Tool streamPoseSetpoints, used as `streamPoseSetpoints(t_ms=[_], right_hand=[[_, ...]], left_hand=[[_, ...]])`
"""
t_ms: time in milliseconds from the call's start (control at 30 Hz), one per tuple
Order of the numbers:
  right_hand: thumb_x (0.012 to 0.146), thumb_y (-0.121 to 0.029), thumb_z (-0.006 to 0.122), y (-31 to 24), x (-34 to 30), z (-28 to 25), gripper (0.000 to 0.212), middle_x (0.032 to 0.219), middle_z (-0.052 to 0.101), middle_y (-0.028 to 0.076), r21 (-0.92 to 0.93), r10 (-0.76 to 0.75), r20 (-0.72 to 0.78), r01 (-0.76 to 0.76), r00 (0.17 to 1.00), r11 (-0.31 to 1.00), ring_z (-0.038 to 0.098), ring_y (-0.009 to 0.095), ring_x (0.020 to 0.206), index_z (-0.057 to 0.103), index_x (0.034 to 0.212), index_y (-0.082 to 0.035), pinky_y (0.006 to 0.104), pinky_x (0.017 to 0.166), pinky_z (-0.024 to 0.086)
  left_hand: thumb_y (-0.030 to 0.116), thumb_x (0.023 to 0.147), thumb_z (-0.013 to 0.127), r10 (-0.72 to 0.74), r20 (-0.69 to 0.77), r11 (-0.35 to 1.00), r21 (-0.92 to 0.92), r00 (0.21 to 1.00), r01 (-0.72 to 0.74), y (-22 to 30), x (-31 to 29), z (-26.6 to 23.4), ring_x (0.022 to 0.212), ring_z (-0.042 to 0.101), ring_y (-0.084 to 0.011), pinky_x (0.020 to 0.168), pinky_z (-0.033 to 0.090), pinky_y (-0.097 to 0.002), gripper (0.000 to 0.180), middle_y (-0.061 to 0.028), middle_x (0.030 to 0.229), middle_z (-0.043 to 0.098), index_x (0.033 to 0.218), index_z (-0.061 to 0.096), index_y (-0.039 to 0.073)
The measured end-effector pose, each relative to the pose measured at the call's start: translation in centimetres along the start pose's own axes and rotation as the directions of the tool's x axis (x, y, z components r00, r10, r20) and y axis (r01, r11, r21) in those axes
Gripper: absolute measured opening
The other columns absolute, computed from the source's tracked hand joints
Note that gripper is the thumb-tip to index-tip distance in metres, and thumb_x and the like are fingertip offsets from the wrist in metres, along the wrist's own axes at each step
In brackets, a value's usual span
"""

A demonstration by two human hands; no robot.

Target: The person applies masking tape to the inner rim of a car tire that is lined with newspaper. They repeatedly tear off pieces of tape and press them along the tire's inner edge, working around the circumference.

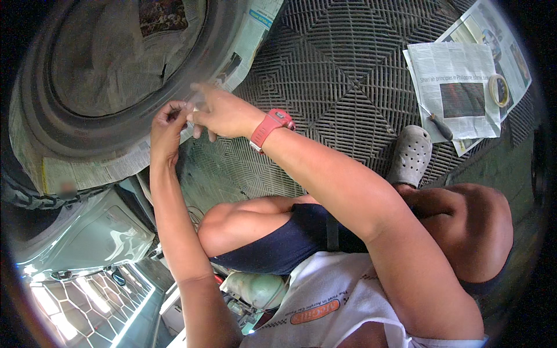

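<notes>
My left hand (167,130) is raised beside the edge of a large dark-grey round rim (110,139), its thumb and fingertips pinched together. Right up against it, my right hand (223,113), with a red watch (272,124) on the wrist, has its index finger reaching toward the rim and its other fingers curled. The fingertips of both hands meet at one spot. Something small and pale may be between them, but it is too blurred to make out. Newspaper (87,172) lines the outside of the rim, and more newspaper (110,58) covers its inside.
On the right, newspaper sheets (464,64) hold a tape roll (498,90) and a dark-handled tool with a thin shaft (441,126). A grey clog (412,153) is on my foot on the grid-patterned floor mat (342,98). A glossy car panel (87,232) stands lower left.
</notes>
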State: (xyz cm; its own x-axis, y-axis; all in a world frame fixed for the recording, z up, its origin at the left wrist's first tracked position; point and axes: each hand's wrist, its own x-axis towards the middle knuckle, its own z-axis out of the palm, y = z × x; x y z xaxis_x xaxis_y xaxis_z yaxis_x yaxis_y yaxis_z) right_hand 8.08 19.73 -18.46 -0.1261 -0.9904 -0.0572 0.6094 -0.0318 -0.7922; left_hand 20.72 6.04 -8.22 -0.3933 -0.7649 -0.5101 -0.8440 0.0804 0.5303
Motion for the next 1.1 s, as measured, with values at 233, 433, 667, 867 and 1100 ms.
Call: streamPoseSetpoints(t_ms=[233,433,667,867,1100], right_hand=[[0.111,-0.030,0.047,2.0,0.4,0.1,0.041,0.072,0.071,0.014,0.096,0.159,0.134,-0.173,0.978,0.980,0.068,0.020,0.055,0.049,0.135,0.002,0.0361,0.051,0.053],[0.104,-0.025,0.057,1.8,0.8,1.4,0.033,0.072,0.072,0.017,-0.826,-0.425,0.053,0.279,0.903,0.489,0.071,0.037,0.063,0.054,0.130,-0.005,0.0484,0.058,0.057],[0.098,-0.031,0.066,1.2,3.3,0.0,0.032,0.090,0.069,0.019,-0.775,-0.677,-0.389,0.176,0.624,0.608,0.068,0.043,0.085,0.067,0.119,-0.008,0.0539,0.076,0.052],[0.090,-0.051,0.071,1.5,6.7,-2.3,0.049,0.121,0.067,0.024,-0.834,-0.435,-0.328,-0.040,0.839,0.551,0.062,0.044,0.117,0.078,0.105,-0.004,0.0633,0.108,0.034],[0.093,-0.031,0.065,1.9,9.0,-3.6,0.037,0.132,0.063,0.028,-0.884,-0.413,-0.334,-0.131,0.847,0.448,0.055,0.046,0.129,0.075,0.117,-0.004,0.0695,0.115,0.028]], left_hand=[[0.015,0.097,0.074,0.331,-0.302,0.936,0.227,0.894,-0.270,0.2,-0.1,-0.5,0.079,0.056,-0.0067,0.073,0.046,-0.0260,0.014,0.0007,0.086,0.066,0.098,0.069,0.003],[0.016,0.096,0.076,0.251,-0.500,0.968,0.111,0.829,-0.226,-0.3,0.2,-0.1,0.076,0.058,-0.0098,0.072,0.048,-0.0265,0.019,-0.0024,0.084,0.067,0.098,0.069,-0.001],[0.012,0.095,0.078,0.448,-0.454,0.894,0.207,0.770,-0.397,0.2,1.5,1.7,0.083,0.069,-0.0099,0.078,0.052,-0.0244,0.028,-0.0077,0.093,0.075,0.119,0.069,0.001],[0.012,0.095,0.076,0.400,-0.472,0.878,-0.047,0.785,-0.476,0.1,2.9,3.1,0.090,0.070,-0.0141,0.083,0.053,-0.0283,0.046,-0.0098,0.099,0.075,0.137,0.058,0.005],[0.014,0.095,0.070,0.557,-0.336,0.816,0.393,0.759,-0.424,-2.4,6.0,3.3,0.109,0.069,-0.0293,0.099,0.051,-0.0404,0.038,-0.0116,0.114,0.073,0.132,0.064,0.008]])
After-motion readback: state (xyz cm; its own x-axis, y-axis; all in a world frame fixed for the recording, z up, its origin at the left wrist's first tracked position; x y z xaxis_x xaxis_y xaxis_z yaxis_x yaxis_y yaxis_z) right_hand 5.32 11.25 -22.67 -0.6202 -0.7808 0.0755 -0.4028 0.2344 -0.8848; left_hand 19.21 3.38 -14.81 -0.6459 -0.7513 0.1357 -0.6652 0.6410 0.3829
